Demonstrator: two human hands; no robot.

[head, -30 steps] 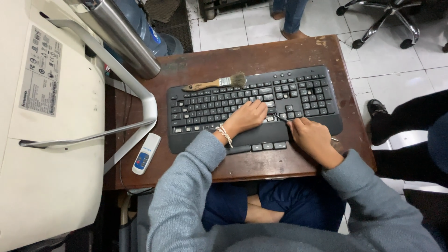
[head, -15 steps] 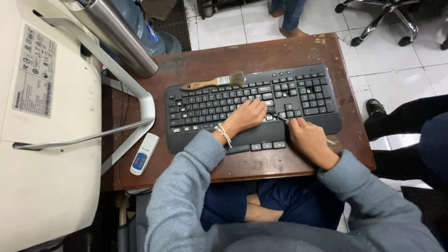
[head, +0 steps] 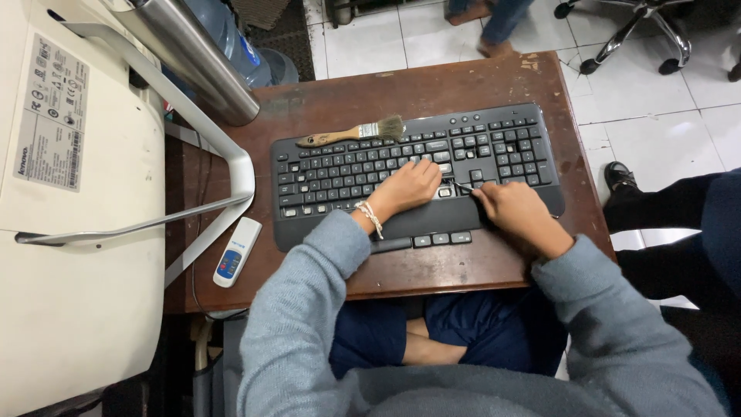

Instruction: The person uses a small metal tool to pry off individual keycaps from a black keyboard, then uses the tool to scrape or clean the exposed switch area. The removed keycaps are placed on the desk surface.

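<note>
I am resting my left hand (head: 413,188) flat on the wide black plastic keyboard (head: 347,174), fingers loosely together and curled over the keys near the middle of the board, pinching nothing. My right hand (head: 515,212) is lying just beside it, on the keyboard's front right part, and it is pinching a thin dark pointed tool (head: 461,185) whose tip is reaching toward the keys between my two hands; I cannot tell what kind of tool it is. The keyboard is sitting across the middle of the worn brown wooden counter (head: 432,270), its front edge near my lap.

A small paintbrush with a wooden handle and pale bristles (head: 355,133) is lying along the keyboard's back edge, touching it. A little white remote-shaped device with a blue panel (head: 236,252) is lying on the counter's left part, near the bent silver metal stand (head: 224,154) of the big white monitor back (head: 69,232) that is filling the left side. A blue water bottle (head: 231,38) is standing on the tiled floor beyond the counter.
</note>
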